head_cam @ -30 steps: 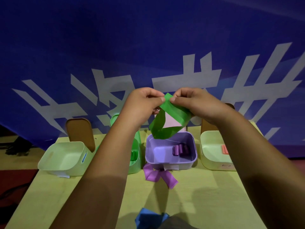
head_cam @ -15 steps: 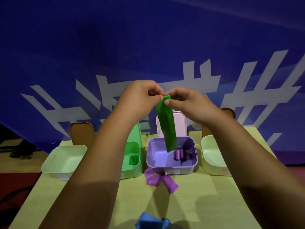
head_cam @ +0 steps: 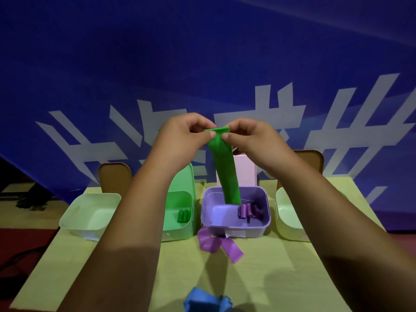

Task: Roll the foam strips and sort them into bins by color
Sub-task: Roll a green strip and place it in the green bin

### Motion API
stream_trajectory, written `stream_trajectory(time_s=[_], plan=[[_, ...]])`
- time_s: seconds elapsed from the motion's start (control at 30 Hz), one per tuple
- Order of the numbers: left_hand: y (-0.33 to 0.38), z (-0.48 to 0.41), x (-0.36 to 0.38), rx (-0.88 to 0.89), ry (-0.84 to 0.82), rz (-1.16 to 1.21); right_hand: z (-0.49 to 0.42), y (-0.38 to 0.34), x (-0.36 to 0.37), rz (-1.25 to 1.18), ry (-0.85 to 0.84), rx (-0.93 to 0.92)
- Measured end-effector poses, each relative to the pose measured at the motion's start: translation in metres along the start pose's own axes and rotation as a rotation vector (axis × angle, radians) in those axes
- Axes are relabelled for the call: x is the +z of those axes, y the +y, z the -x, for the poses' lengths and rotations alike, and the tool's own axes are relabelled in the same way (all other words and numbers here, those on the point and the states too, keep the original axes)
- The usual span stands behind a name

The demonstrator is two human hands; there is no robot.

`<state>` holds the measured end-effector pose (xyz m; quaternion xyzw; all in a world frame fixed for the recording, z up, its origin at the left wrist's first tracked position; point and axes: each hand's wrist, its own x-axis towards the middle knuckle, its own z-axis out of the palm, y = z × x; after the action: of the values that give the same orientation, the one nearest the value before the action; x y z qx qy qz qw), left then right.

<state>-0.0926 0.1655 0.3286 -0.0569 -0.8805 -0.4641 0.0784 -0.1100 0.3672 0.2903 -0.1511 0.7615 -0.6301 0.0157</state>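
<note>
A green foam strip (head_cam: 224, 167) hangs straight down in the air above the bins. My left hand (head_cam: 182, 136) and my right hand (head_cam: 249, 137) each pinch its top edge between thumb and fingers. Below stand a green bin (head_cam: 180, 230) with rolled green strips (head_cam: 183, 216) and a purple bin (head_cam: 236, 231) with rolled purple strips (head_cam: 248, 211). A loose purple strip (head_cam: 219, 245) lies on the table in front of the purple bin. A blue strip (head_cam: 207, 301) shows at the bottom edge.
A pale green bin (head_cam: 89, 212) stands at the left and another pale bin (head_cam: 289, 218) at the right, partly behind my right arm. Bin lids lean upright behind them. The yellow-green table (head_cam: 258, 278) ends at a blue banner (head_cam: 202, 64).
The green strip was looped a second ago and now hangs straight. Both hands have kept their pinch on its top end, which now shows flat between them.
</note>
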Motion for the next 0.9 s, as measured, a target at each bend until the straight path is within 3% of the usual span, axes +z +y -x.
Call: stream_trajectory(time_s=[0.5,0.9], plan=[[0.001,-0.004,0.020,-0.029,0.013,0.271,0.001,-0.005,-0.013,-0.038,0.088,0.018],[0.000,-0.014,0.031,-0.022,0.079,0.218,-0.002,-0.002,-0.016,-0.045,0.080,0.047]])
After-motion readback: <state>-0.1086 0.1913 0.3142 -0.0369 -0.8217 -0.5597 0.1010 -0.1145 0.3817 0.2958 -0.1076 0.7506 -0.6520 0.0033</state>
